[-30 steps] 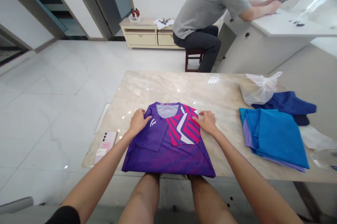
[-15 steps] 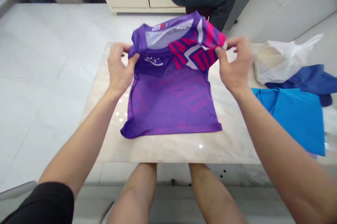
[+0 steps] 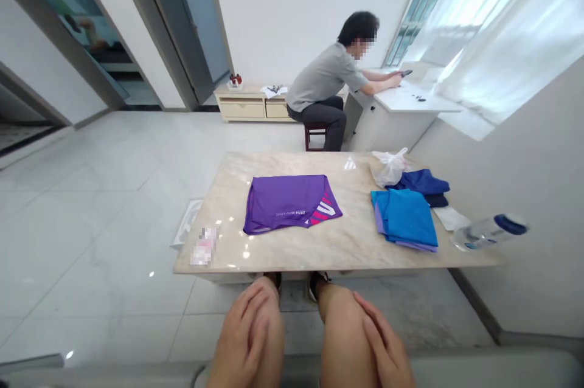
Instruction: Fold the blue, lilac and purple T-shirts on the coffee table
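A purple sports jersey [image 3: 287,199] lies folded on the marble-patterned table [image 3: 351,251], with a pink and white striped corner at its right. Neither hand touches it. My left hand [image 3: 241,336] rests on my left knee, fingers laid along it and holding nothing. On the outer side of my right knee lies my right hand [image 3: 385,339], its fingers stretched out and holding nothing. Folded bright blue cloth [image 3: 408,218] sits on the table's right part, over a lilac piece [image 3: 417,246].
Behind the blue cloth are a white plastic bag [image 3: 389,168] and dark blue clothing [image 3: 422,181]. A clear bottle [image 3: 490,231] stands at the right end. A blurred pink item [image 3: 204,247] is at the front left. A person [image 3: 319,81] sits beyond, at a white desk [image 3: 406,100].
Both hands have let go of the jersey's shoulders and come back to my knees. The jersey has gone from held up to folded flat. My view has tilted up, showing more room.
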### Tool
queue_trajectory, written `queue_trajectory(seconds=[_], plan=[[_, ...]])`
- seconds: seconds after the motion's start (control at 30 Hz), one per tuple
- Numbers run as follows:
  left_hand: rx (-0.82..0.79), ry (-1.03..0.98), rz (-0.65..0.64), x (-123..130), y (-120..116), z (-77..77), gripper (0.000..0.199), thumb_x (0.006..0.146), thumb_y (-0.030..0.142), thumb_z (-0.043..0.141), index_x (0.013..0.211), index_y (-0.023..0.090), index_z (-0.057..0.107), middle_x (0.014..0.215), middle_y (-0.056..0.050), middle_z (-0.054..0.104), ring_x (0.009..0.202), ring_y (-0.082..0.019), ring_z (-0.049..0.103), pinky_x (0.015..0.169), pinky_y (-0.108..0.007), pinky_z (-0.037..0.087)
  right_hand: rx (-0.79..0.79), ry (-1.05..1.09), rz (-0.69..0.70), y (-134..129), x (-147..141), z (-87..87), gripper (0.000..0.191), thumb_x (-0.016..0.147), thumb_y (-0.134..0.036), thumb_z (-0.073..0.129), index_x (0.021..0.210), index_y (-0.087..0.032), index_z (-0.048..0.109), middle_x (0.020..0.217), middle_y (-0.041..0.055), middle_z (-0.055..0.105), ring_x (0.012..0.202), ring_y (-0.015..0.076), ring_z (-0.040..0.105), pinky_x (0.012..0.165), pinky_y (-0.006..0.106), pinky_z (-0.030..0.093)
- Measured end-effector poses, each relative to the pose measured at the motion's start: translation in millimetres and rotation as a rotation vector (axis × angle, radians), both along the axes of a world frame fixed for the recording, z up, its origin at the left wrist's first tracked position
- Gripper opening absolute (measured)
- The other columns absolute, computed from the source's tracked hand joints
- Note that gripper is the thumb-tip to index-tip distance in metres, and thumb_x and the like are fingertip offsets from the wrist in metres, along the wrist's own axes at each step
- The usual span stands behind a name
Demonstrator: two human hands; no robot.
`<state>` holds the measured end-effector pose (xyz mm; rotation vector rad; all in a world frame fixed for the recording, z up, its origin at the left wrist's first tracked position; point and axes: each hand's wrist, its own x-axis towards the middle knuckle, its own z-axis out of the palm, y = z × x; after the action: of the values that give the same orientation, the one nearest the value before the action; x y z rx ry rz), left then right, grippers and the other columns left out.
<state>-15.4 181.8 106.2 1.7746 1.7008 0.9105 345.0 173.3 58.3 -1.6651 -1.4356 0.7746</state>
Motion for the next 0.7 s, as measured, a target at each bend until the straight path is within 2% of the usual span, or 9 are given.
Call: queue_trajectory(seconds=[0.07, 0.13, 0.2, 0.3, 0.4, 0.53, 0.7], plan=[[0.076, 0.078, 0.021, 4.9, -14.4, -1.2, 0.051, 0.107, 0.041, 0.049, 0.154, 0.045, 0.067, 0.162, -0.004, 0.065, 0.148, -0.032, 0.063, 0.128, -0.056, 0.054, 0.125, -0.010, -0.053, -30.1, -15.1, -10.1, 0.053, 0.106, -0.060, 0.055, 0.157, -0.049, 0.062, 0.159, 0.0006, 0.067, 0.144, 0.0386, 0.066, 0.117, 0.063, 0.059], [0.108, 0.112, 0.050, 4.4, -10.3, 0.7, 0.048, 0.108, 0.039, 0.046, 0.148, 0.043, 0.072, 0.156, -0.005, 0.069, 0.145, -0.031, 0.066, 0.125, -0.055, 0.056, 0.208, -0.026, -0.111, -37.1, -24.5, -17.9, 0.057, 0.105, -0.061, 0.056, 0.160, -0.046, 0.060, 0.163, 0.0029, 0.063, 0.148, 0.0406, 0.062, 0.123, 0.067, 0.053], [0.130, 0.136, 0.053, 1.9, -0.8, 6.4, 0.046, 0.109, 0.039, 0.043, 0.139, 0.039, 0.077, 0.149, -0.007, 0.073, 0.141, -0.031, 0.068, 0.124, -0.054, 0.057, 0.202, -0.015, -0.147, -30.4, -27.0, -17.6, 0.059, 0.107, -0.061, 0.054, 0.160, -0.036, 0.059, 0.162, 0.0086, 0.063, 0.149, 0.0412, 0.061, 0.126, 0.067, 0.048], [0.165, 0.194, 0.031, 0.1, 2.7, 13.3, 0.048, 0.111, 0.040, 0.040, 0.143, 0.031, 0.075, 0.153, -0.010, 0.071, 0.145, -0.030, 0.066, 0.129, -0.053, 0.052, 0.180, 0.012, -0.138, -16.8, -23.8, -6.7, 0.062, 0.108, -0.063, 0.051, 0.156, -0.025, 0.062, 0.160, 0.0150, 0.065, 0.149, 0.0395, 0.061, 0.128, 0.063, 0.046], [0.211, 0.261, 0.019, 2.1, -11.0, 8.9, 0.050, 0.113, 0.039, 0.040, 0.154, 0.027, 0.067, 0.162, -0.011, 0.064, 0.152, -0.030, 0.059, 0.132, -0.053, 0.048, 0.205, 0.019, -0.126, -13.4, -22.5, 0.7, 0.068, 0.107, -0.067, 0.049, 0.154, -0.020, 0.064, 0.159, 0.0177, 0.065, 0.148, 0.0375, 0.061, 0.129, 0.059, 0.045], [0.301, 0.280, 0.071, 7.6, -34.5, -5.4, 0.054, 0.114, 0.032, 0.044, 0.166, 0.025, 0.053, 0.172, -0.011, 0.053, 0.161, -0.029, 0.049, 0.134, -0.055, 0.044, 0.194, 0.019, -0.153, -17.6, -26.9, -0.7, 0.080, 0.106, -0.074, 0.045, 0.156, -0.015, 0.062, 0.161, 0.0202, 0.062, 0.152, 0.0358, 0.058, 0.130, 0.054, 0.043], [0.281, 0.258, 0.127, 8.8, -46.2, -7.2, 0.054, 0.113, 0.031, 0.048, 0.166, 0.028, 0.053, 0.174, -0.009, 0.052, 0.162, -0.029, 0.048, 0.134, -0.054, 0.043, 0.137, 0.017, -0.156, -16.7, -26.1, -2.6, 0.093, 0.100, -0.085, 0.041, 0.155, -0.012, 0.062, 0.163, 0.0216, 0.061, 0.152, 0.0380, 0.057, 0.131, 0.055, 0.041]])
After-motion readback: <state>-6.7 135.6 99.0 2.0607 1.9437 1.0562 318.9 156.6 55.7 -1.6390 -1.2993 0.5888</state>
